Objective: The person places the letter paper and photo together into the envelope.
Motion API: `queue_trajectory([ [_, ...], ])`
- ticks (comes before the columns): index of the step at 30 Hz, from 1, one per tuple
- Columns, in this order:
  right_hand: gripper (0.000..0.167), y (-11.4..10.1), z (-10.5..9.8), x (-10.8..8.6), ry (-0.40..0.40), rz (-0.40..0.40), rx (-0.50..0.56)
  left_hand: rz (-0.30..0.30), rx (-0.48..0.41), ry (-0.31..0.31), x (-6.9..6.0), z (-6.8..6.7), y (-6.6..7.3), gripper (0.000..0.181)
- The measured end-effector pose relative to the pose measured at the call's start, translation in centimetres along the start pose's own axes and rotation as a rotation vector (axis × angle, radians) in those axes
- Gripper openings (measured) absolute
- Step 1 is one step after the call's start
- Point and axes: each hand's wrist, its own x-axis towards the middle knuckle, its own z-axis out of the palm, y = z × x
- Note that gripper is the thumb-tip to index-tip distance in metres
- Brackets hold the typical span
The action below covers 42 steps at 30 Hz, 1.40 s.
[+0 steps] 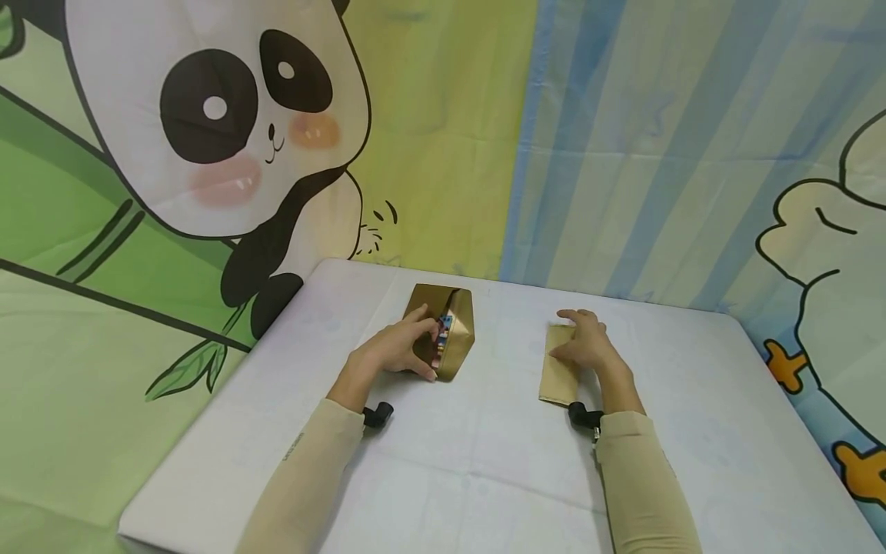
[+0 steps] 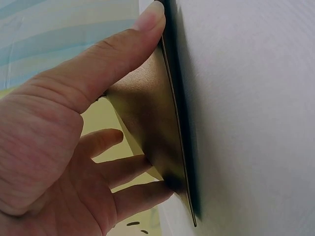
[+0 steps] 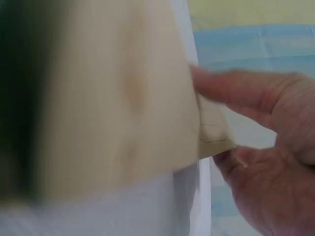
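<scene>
On the table stands a gold envelope (image 1: 462, 342), its mouth gaping, with colourful printed contents (image 1: 444, 332) showing inside. My left hand (image 1: 396, 344) holds it, the thumb at the near edge and the other fingers spread along the far side. In the left wrist view the thumb lies on one end of the gold envelope (image 2: 152, 110) and two fingertips touch its face. To the right, my right hand (image 1: 590, 345) grips a flat tan paper packet (image 1: 557, 382) by its right side. The right wrist view shows this packet (image 3: 162, 93) large and blurred, between thumb and finger.
A white cloth covers the table (image 1: 457, 477). Behind it hangs a printed curtain with a panda (image 1: 214, 185) on the left and blue stripes on the right. A black wrist camera (image 1: 378, 415) sits on each wrist.
</scene>
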Motion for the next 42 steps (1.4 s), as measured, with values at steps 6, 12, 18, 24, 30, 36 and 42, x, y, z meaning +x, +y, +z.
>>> queue_trajectory([
  [6, 0.073, -0.2, 0.0, 0.0, 0.067, 0.028, 0.17, 0.003, -0.002, 0.002, 0.0, 0.0, 0.0, 0.06],
  [12, 0.07, -0.5, 0.2, 0.2, 0.132, -0.042, 0.213, 0.001, -0.013, 0.001, -0.1, 0.0, 0.0, 0.06],
  [18, 0.037, -1.1, 0.5, 0.4, 0.185, -0.105, 0.195, 0.002, -0.017, 0.001, 0.0, 0.0, 0.0, 0.059],
  [24, 0.076, -1.5, 0.9, 0.9, 0.061, -0.109, 0.249, 0.003, -0.017, -0.002, 0.0, -0.1, 0.1, 0.06],
  [30, 0.075, -2.8, 1.9, 1.0, 0.091, -0.112, 0.3, -0.007, -0.011, -0.004, -0.1, -0.1, 0.2, 0.06],
  [36, 0.078, -4.8, 2.9, 0.9, 0.048, -0.12, 0.446, -0.01, -0.009, -0.004, -0.1, -0.2, 0.2, 0.06],
  [42, 0.086, -6.0, 4.1, 0.9, -0.044, -0.184, 0.496, -0.008, -0.008, -0.007, 0.0, -0.1, 0.1, 0.06],
])
